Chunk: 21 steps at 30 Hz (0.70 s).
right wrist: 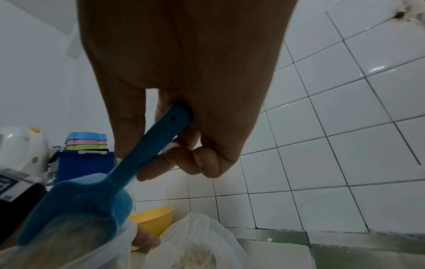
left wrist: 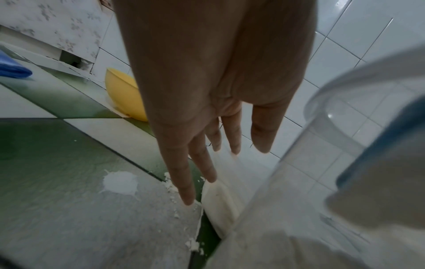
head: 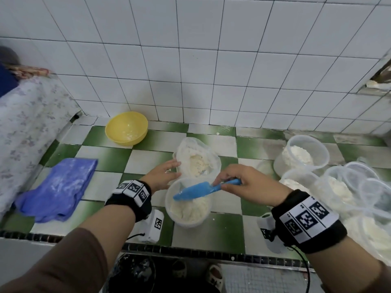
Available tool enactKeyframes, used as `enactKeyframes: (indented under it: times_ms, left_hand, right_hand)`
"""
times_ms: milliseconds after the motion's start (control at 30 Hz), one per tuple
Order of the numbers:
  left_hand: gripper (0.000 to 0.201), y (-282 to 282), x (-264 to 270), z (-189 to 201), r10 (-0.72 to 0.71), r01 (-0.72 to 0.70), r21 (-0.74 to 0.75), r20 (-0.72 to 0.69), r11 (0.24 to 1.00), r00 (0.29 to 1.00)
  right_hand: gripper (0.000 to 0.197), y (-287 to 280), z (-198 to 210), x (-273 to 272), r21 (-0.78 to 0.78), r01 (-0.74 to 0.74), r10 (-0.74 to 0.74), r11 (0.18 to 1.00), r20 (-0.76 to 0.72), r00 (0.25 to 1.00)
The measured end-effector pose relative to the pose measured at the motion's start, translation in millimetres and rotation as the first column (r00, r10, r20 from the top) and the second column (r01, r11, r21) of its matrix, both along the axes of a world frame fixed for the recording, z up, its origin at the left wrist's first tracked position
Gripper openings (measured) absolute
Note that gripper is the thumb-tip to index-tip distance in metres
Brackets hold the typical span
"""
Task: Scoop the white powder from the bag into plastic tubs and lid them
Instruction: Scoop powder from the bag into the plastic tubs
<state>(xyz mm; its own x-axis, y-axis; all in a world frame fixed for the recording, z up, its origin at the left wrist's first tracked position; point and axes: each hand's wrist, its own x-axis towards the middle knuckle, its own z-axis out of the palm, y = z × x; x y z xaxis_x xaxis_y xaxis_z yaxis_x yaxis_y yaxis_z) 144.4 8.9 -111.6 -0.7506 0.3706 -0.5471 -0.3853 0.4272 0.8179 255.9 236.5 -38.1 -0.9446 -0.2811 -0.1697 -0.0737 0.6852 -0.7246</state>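
Note:
A clear plastic bag (head: pixel 198 159) of white powder sits open on the green-and-white tiled counter. Just in front of it stands an open plastic tub (head: pixel 188 205), partly filled with powder. My right hand (head: pixel 243 185) grips the handle of a blue scoop (head: pixel 196 191), whose bowl hangs tilted over the tub; in the right wrist view the blue scoop (right wrist: pixel 92 200) points down and left. My left hand (head: pixel 164 175) lies with straight fingers against the bag's left side, between bag and tub; its fingers (left wrist: pixel 200 160) touch the bag (left wrist: pixel 220 203) beside the tub (left wrist: pixel 345 163).
A yellow bowl (head: pixel 127 129) stands by the tiled wall. A blue cloth (head: pixel 57 187) lies at the left. Several filled tubs (head: pixel 300 155) and stacked clear lids (head: pixel 359 182) crowd the right. Spilled powder (left wrist: pixel 120 183) dots the counter. The counter edge (head: pixel 169 248) runs below my wrists.

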Motion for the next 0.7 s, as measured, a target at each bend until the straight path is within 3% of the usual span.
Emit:
enactKeyframes:
  times_ms: [167, 267, 367, 500, 600, 700]
  left_hand:
    - [0.046, 0, 2, -1, -0.006, 0.006, -0.026, -0.005, 1.000, 1.000]
    - [0.056, 0, 2, -2, -0.014, 0.013, -0.071, -0.015, 0.997, 1.000]
    - [0.074, 1, -1, -6, -0.056, 0.045, -0.138, -0.074, 0.989, 0.996]
    - [0.094, 3, -5, -6, -0.010, 0.006, -0.165, -0.025, 0.986, 1.000]
    - [0.091, 6, -7, -4, 0.017, -0.011, -0.176, 0.034, 0.984, 0.999]
    - [0.078, 10, -9, 0, 0.036, -0.022, -0.137, 0.100, 0.990, 0.994]
  right_hand:
    - [0.020, 1, -6, 1, 0.059, -0.083, 0.089, 0.995, -0.106, 0.990]
    - [0.018, 4, -4, 1, 0.010, -0.065, 0.065, 0.998, -0.057, 0.996]
    - [0.018, 10, 4, 0, -0.146, 0.089, -0.073, 0.985, 0.106, 0.992]
    - [0.020, 23, 4, -8, -0.331, 0.323, -0.252, 0.887, 0.240, 0.937]
    - [0.019, 33, -6, -22, -0.283, 0.436, -0.380, 0.854, 0.231, 0.896]
    - [0.017, 35, -20, -39, -0.082, 0.405, -0.391, 0.911, 0.143, 0.909]
